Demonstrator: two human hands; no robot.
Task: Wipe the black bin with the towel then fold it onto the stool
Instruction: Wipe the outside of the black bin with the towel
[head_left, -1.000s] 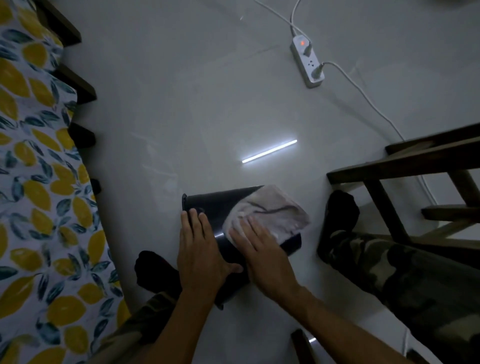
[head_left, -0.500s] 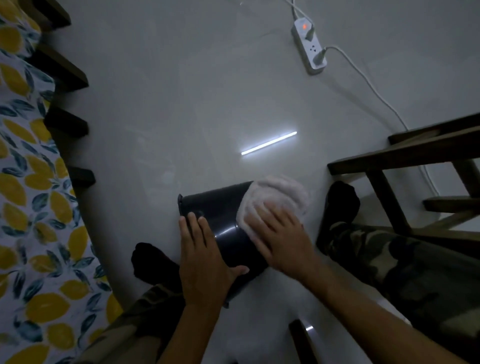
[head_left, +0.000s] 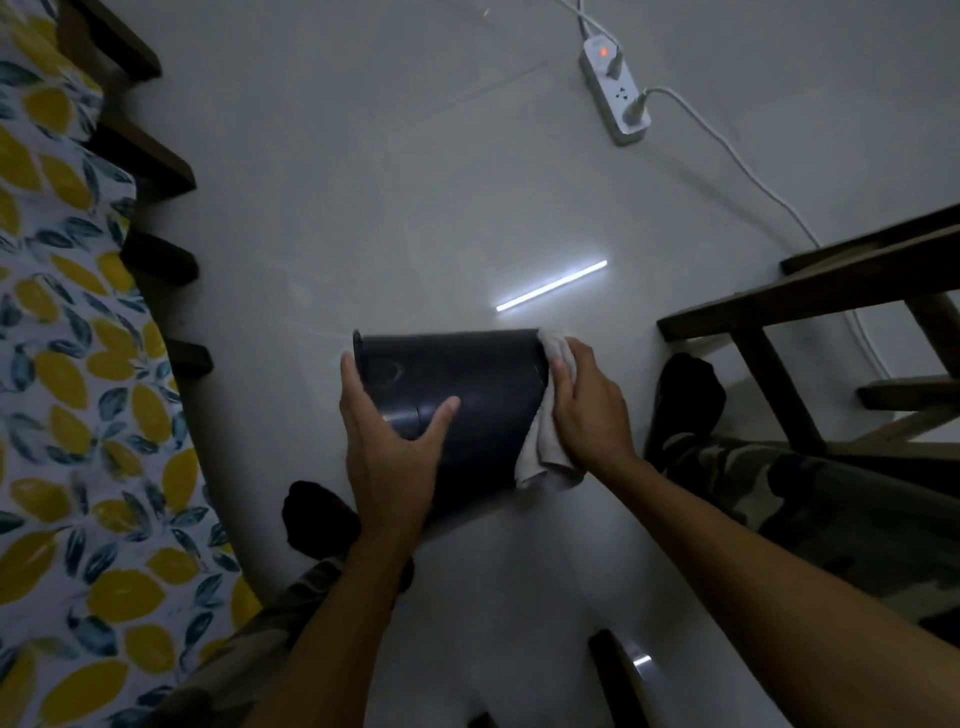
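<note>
Head view, the only one we have. We judge the task is in its wiping stage: the black bin (head_left: 467, 415) lies on its side on the floor (head_left: 363, 182) between the person's legs, and the towel (head_left: 545, 457) is bunched against its base end on our right. The fold onto the stool (head_left: 831, 291) is not yet done; the wooden stool frame stands apart at the right edge with nothing of the towel on it. So we see the wipe underway, with fold and placement left.

Left hand (head_left: 387, 436) lies flat over the bin's side near the rim end, fingers spread and thumb out, its grip a loose open-palm hold that steadies the bin. Right hand (head_left: 584, 410) presses the towel against the bin's base, fingers laid over the cloth; we read that grip as closed on the towel, though the underside is hidden.

The bin looks smooth, dark, slightly tapered, with a faint glint on its side. We cannot tell dirt from the dim light. The towel looks pale, soft and crumpled, one end hanging below the hand.
</note>
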